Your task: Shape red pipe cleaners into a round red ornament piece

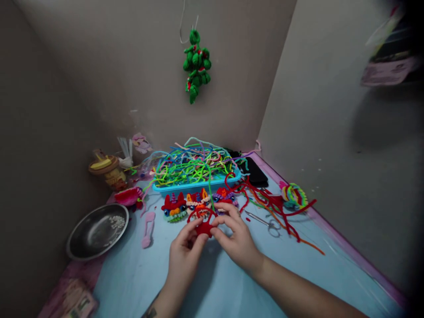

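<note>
My left hand (pixel 187 251) pinches the lower left of a small red fuzzy pipe-cleaner piece (pixel 204 228), which has thin loops at its top. On the piece's right side, my right hand (pixel 236 238) has thumb and fingertips closed at its edge. A green pipe cleaner (pixel 210 187) rises from beside the right fingertips toward the tray; whether the fingers grip it, I cannot tell. Just behind the hands stand three colourful fuzzy figures with red tops: one with a green base (pixel 174 207), one orange and white (pixel 198 201), one purple (pixel 225 196), partly hidden by my right hand.
A blue tray (pixel 172 190) heaped with pipe cleaners stands at the back. Scissors (pixel 265 221) and red pipe cleaners (pixel 274 203) lie right, near a black phone-like object (pixel 256 172). At left are a metal bowl (pixel 89 238) and a pink clip-like piece (pixel 148 229). Walls close in behind.
</note>
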